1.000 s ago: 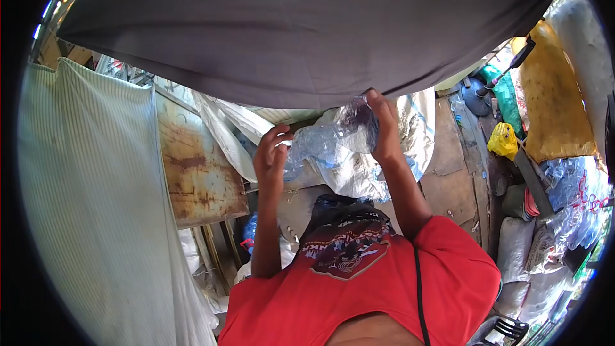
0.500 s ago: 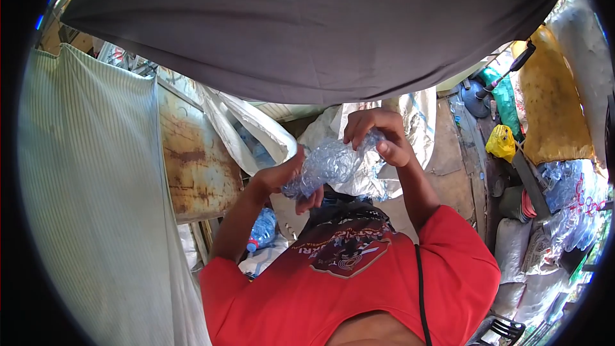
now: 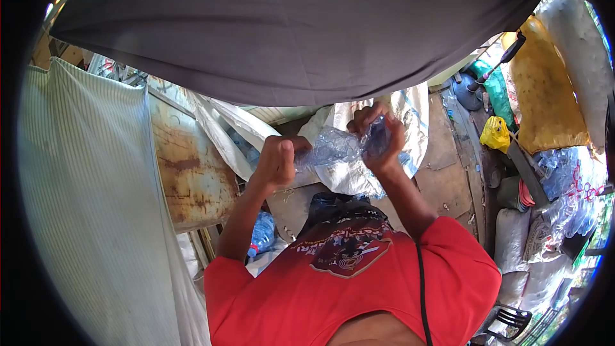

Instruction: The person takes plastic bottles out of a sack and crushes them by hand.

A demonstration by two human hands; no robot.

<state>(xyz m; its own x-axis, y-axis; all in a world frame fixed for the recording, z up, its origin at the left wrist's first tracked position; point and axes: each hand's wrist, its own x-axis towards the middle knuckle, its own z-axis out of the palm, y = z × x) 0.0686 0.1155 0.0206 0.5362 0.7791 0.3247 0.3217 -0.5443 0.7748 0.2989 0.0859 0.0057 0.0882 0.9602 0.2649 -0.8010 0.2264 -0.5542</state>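
A crumpled clear plastic bottle [image 3: 336, 146] stretches between my two hands, in front of my red shirt. My left hand [image 3: 280, 160] is closed at the bottle's left end, the thumb pointing up. My right hand [image 3: 382, 140] wraps round the other end, its fingers curled over the plastic. Behind and below the bottle lies a white woven sack [image 3: 359, 181]. Part of the bottle's left end is hidden by my left fingers.
Dark cloth [image 3: 307, 32] hangs overhead. A striped curtain [image 3: 96, 198] and a rusty metal panel [image 3: 192, 170] stand on the left. At the right are a yellow bag [image 3: 496, 133], filled sacks [image 3: 512, 243] and plastic bottles [image 3: 567, 186]. A blue bottle [image 3: 261, 233] lies by my left arm.
The bottle was brought lower and tilted half a second ago, and is now raised and roughly level. My left hand has moved up and turned. The plastic looks more crumpled than in the earliest frame.
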